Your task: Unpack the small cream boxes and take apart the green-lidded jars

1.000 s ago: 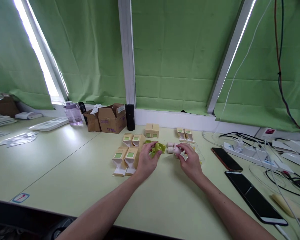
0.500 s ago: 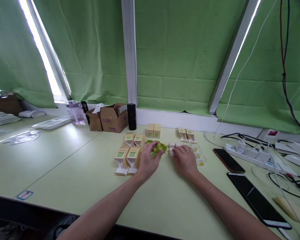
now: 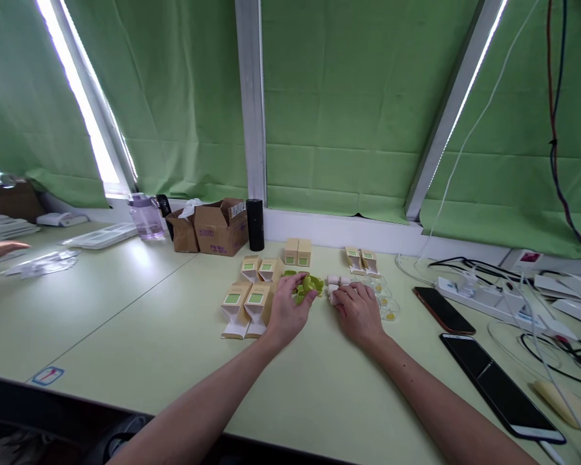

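Observation:
My left hand rests on the table with its fingers curled around a small bright green plastic piece. My right hand lies beside it, fingers closed over small white cylinders on the table. Left of my left hand stand several small tan boxes with green labels. Two more tan boxes and two opened ones stand behind my hands. Clear plastic pieces with yellow spots lie to the right of my right hand.
Open cardboard boxes, a black cylinder and a purple bottle stand at the back left. Two phones, a power strip and cables lie at the right. Another person's hand shows at the far left.
My right hand, which held a white cylinder up, has come down onto the table over the white cylinders. Another person's hand has appeared at the far left.

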Available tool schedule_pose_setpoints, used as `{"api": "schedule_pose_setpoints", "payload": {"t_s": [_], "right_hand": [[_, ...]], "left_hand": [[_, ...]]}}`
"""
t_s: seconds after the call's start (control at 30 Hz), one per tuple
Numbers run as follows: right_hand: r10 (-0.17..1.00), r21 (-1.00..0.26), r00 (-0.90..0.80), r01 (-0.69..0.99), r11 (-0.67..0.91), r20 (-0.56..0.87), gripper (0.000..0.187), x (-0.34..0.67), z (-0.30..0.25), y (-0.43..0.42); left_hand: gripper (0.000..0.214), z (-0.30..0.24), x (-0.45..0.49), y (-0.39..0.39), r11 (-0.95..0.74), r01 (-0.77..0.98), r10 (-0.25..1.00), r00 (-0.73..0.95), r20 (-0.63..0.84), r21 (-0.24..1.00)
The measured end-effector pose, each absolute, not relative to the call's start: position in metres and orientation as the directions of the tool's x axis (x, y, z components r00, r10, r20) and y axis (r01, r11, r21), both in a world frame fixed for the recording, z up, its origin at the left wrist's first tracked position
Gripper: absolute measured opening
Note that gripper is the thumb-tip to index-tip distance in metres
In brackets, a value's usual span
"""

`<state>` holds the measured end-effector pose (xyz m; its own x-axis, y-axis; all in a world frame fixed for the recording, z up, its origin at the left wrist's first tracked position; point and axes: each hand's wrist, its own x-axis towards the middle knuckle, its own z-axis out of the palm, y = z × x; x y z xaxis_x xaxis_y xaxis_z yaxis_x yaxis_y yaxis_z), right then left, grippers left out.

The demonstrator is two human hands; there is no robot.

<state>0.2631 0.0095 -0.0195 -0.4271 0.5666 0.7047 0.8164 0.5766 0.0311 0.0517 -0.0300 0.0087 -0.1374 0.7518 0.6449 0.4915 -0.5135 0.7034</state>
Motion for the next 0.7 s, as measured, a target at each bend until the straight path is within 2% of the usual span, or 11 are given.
{"api": "schedule_pose_setpoints", "payload": {"t_s": [0.7], "right_hand": [[0.597,0.04,-0.439,0.826,0.563,0.672,0.026,0.2617,-0.0197,0.0104]], "left_hand": [[0.035,0.0101,0.0526,-0.0317,-0.514,0.479,0.753,-0.145,0.641,0.712]]}}
